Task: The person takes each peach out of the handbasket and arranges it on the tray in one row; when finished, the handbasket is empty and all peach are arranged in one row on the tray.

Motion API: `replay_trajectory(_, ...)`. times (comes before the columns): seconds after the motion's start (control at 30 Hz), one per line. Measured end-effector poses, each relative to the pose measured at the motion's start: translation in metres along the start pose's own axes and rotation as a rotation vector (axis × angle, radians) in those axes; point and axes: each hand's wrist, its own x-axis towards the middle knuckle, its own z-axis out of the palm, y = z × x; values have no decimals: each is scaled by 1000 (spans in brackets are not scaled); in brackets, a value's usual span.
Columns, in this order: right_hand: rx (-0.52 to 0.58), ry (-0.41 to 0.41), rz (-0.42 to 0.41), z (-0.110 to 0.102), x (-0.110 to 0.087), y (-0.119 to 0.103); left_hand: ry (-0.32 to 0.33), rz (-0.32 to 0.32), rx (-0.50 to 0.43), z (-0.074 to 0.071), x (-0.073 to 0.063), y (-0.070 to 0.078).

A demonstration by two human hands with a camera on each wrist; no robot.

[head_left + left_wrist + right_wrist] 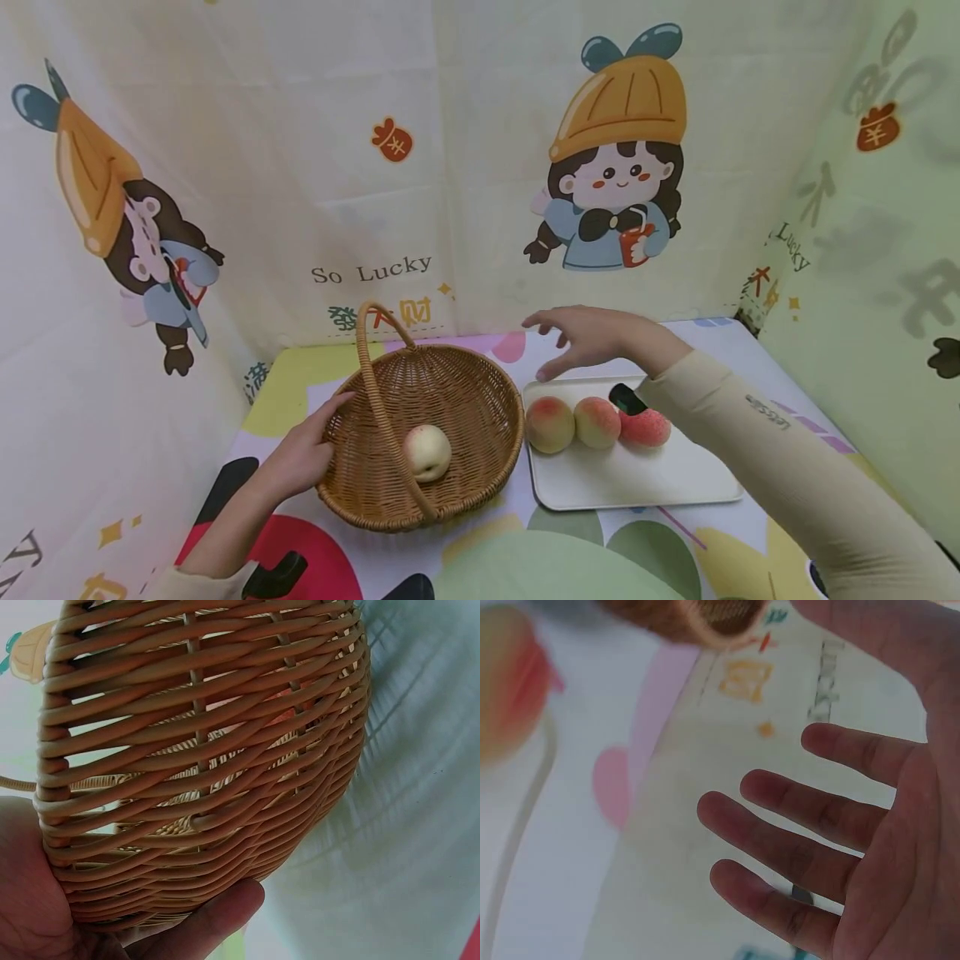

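A brown wicker basket with an arched handle stands on the table, and one pale peach lies in it. My left hand holds the basket by its left rim; in the left wrist view the thumb lies against the woven side. Three reddish peaches sit in a row on a white tray: a left peach, a middle peach and a redder right peach, partly covered by the right wrist camera. Above the tray's back edge hovers my right hand, fingers spread and holding nothing.
A patterned cloth covers the table. Printed fabric walls stand behind and at both sides. Basket and tray stand close side by side, the basket's right rim near the tray's left edge.
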Motion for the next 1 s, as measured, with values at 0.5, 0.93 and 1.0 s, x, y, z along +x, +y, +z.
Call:
replay_trajectory(0.5,-88,-120,-196,41,95,-91,4,8,-7,3,-2,-3)
replay_trajectory(0.93,-152,-225,-70,86,117,-117,16,23,15,1,-2,-1)
replay_trajectory(1.0,-107,-257,-7,93,116,-119,16,21,11,0,-3,0)
